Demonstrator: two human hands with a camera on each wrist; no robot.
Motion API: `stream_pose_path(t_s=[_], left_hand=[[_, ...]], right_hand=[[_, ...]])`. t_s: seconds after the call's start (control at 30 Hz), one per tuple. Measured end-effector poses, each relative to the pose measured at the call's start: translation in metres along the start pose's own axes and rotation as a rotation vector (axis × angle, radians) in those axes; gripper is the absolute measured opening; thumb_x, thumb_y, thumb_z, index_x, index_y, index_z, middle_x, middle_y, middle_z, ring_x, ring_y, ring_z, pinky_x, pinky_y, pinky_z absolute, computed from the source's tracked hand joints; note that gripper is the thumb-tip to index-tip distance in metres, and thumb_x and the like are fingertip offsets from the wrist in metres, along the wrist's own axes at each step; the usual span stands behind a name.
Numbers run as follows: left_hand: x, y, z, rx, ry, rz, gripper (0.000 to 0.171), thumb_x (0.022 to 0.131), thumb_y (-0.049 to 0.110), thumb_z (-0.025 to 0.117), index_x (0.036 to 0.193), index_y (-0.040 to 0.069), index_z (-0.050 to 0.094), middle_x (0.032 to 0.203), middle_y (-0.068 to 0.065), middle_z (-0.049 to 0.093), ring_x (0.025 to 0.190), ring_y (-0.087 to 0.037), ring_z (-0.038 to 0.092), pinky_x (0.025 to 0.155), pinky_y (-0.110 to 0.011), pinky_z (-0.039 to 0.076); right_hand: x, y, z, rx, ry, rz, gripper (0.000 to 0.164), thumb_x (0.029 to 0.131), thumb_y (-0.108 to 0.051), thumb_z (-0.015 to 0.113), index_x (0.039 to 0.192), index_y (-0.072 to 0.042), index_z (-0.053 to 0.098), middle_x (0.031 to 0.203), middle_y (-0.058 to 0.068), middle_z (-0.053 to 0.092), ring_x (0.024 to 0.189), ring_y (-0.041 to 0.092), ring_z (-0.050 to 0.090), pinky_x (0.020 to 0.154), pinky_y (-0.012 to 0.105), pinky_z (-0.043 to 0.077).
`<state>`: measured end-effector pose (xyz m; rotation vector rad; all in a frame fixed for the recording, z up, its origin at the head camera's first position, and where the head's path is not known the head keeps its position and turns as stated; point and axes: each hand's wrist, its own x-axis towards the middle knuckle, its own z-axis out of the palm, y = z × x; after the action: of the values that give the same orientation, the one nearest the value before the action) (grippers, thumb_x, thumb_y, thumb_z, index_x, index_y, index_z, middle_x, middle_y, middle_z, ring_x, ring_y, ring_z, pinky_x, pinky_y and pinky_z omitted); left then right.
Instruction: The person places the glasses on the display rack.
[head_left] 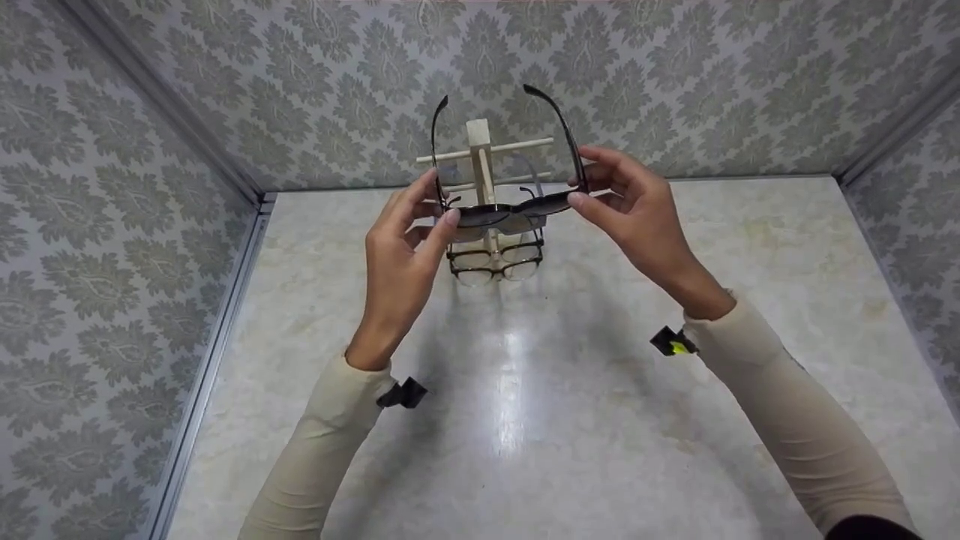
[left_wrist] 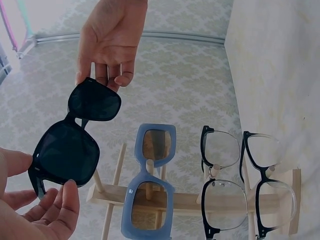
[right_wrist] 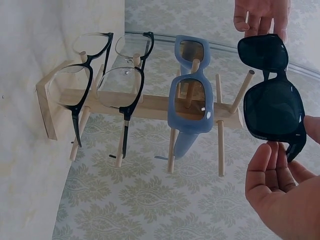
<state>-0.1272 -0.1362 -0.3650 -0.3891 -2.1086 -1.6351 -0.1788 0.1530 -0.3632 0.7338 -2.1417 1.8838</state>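
Observation:
Both hands hold a pair of black sunglasses (head_left: 480, 216) with dark lenses, its temples unfolded and pointing toward the back wall. My left hand (head_left: 405, 244) pinches the left hinge corner between thumb and fingers; my right hand (head_left: 630, 210) pinches the right one. The sunglasses are in the air by the top of a wooden glasses stand (head_left: 478, 135), apart from its pegs in the right wrist view. Lower on the stand hang blue-framed sunglasses (right_wrist: 191, 102) with brownish lenses, then two pairs of clear glasses with dark upper rims, the nearer eyeglasses (right_wrist: 122, 85) and the lowest eyeglasses (right_wrist: 72, 82).
The stand's base (right_wrist: 47, 107) rests on a pale marbled table (head_left: 510, 480). Bare upper pegs (right_wrist: 221, 147) stick out above the blue pair. Patterned panels (head_left: 525, 60) enclose the back and sides, with a metal rail (head_left: 217, 360) along the left edge.

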Motion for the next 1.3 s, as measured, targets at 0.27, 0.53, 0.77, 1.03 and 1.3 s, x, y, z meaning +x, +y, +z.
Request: stream_pose_path(t_s=[0.27, 0.53, 0.77, 1.03, 1.3], left_hand=[[0.008, 0.004, -0.003, -0.033, 0.011, -0.009, 0.051, 0.107, 0.006, 0.072, 0.156, -0.004, 0.058, 0.130, -0.018, 0.066, 0.115, -0.023, 0.071, 0.089, -0.038, 0.064], [0.016, 0.008, -0.009, 0.005, 0.017, -0.025, 0.051, 0.109, 0.009, 0.071, 0.157, -0.003, 0.058, 0.130, -0.018, 0.066, 0.114, -0.021, 0.069, 0.086, -0.033, 0.062], [0.023, 0.008, -0.013, 0.008, 0.007, -0.068, 0.051, 0.110, 0.010, 0.069, 0.157, -0.005, 0.056, 0.130, -0.018, 0.066, 0.110, -0.020, 0.069, 0.083, -0.030, 0.062], [0.032, 0.009, -0.017, -0.015, -0.015, -0.118, 0.051, 0.111, 0.010, 0.068, 0.157, -0.005, 0.055, 0.127, -0.015, 0.066, 0.105, -0.020, 0.071, 0.084, -0.034, 0.065], [0.036, 0.002, -0.023, -0.045, -0.034, -0.164, 0.050, 0.111, 0.012, 0.067, 0.157, -0.004, 0.056, 0.127, -0.016, 0.069, 0.101, -0.022, 0.072, 0.080, -0.033, 0.065]], right_hand=[[0.008, -0.004, 0.003, -0.004, 0.001, 0.027, 0.051, 0.104, -0.004, 0.076, 0.153, -0.002, 0.062, 0.124, 0.020, 0.073, 0.114, 0.028, 0.071, 0.092, 0.032, 0.061], [0.017, -0.008, 0.005, 0.007, 0.000, 0.060, 0.050, 0.104, -0.006, 0.076, 0.152, -0.003, 0.063, 0.122, 0.013, 0.074, 0.115, 0.027, 0.071, 0.094, 0.033, 0.060], [0.024, -0.010, 0.009, 0.027, -0.001, 0.059, 0.049, 0.104, -0.006, 0.076, 0.151, -0.002, 0.063, 0.120, 0.015, 0.073, 0.110, 0.029, 0.071, 0.090, 0.033, 0.061], [0.030, -0.009, 0.013, 0.037, -0.001, 0.087, 0.046, 0.105, -0.007, 0.075, 0.150, 0.000, 0.064, 0.116, 0.013, 0.073, 0.104, 0.029, 0.070, 0.086, 0.032, 0.061], [0.034, -0.007, 0.017, 0.046, -0.007, 0.118, 0.047, 0.105, -0.008, 0.076, 0.150, 0.001, 0.065, 0.116, 0.012, 0.073, 0.103, 0.027, 0.072, 0.085, 0.034, 0.063]])
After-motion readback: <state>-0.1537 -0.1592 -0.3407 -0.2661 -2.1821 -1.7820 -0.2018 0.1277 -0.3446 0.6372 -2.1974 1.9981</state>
